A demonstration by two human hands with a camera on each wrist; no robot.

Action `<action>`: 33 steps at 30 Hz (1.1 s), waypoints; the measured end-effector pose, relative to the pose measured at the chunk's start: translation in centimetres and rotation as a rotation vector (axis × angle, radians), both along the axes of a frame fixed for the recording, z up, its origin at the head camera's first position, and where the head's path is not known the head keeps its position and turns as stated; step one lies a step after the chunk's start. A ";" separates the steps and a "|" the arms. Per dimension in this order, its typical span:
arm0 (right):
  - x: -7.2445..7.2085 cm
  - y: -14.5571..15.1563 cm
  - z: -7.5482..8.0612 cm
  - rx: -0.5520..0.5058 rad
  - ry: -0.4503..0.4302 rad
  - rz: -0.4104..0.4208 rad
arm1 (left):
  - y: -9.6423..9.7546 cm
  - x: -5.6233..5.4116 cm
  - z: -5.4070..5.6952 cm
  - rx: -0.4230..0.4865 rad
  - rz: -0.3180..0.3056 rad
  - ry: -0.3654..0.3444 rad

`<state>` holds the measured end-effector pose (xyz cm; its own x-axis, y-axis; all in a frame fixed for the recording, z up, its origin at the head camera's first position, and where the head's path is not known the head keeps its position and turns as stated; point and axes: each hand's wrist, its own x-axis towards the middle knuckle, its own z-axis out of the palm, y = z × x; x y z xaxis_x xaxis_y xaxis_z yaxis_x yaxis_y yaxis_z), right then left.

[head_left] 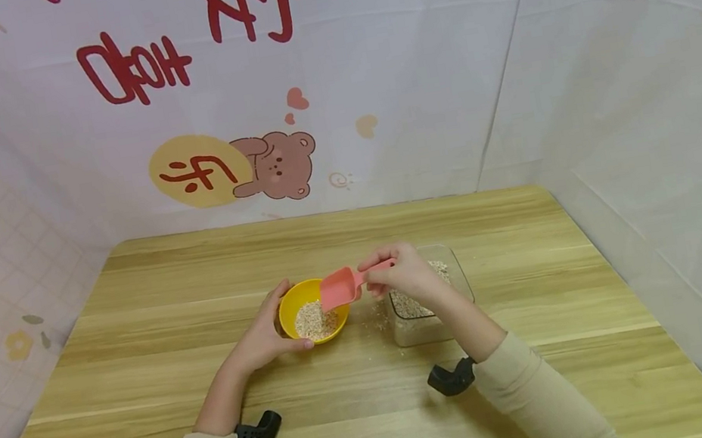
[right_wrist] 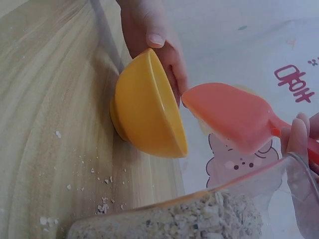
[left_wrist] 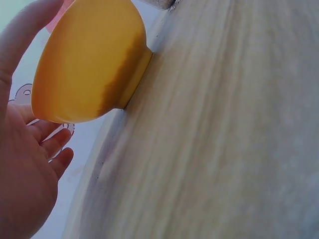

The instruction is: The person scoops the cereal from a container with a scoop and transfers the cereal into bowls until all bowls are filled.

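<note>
A yellow bowl (head_left: pixel 288 303) stands on the table with pale oat flakes (head_left: pixel 316 321) inside. My left hand (head_left: pixel 263 334) holds it from the left, thumb at the near rim and fingers round the far side. In the left wrist view the bowl's outer wall (left_wrist: pixel 92 59) rises beside the palm. My right hand (head_left: pixel 402 272) grips a pink scoop (head_left: pixel 338 288) by its handle. The scoop's tray overhangs the bowl's right rim, tilted down to the left, and its inside shows no flakes in the head view. In the right wrist view the scoop (right_wrist: pixel 232 114) is above the bowl (right_wrist: pixel 144 109).
A clear square container (head_left: pixel 424 331) of oat flakes stands right of the bowl, under my right forearm. Stray flakes (head_left: pixel 378 316) lie on the wooden table (head_left: pixel 357 432) between the two. A printed cloth wall (head_left: pixel 416 109) rises behind the table.
</note>
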<state>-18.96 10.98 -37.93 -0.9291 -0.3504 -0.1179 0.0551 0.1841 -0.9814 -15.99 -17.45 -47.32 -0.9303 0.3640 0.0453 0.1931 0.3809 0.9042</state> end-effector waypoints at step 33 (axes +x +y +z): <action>1.5 5.0 1.4 -0.142 0.097 -0.093 | 2.0 0.5 2.4 -0.069 0.104 0.076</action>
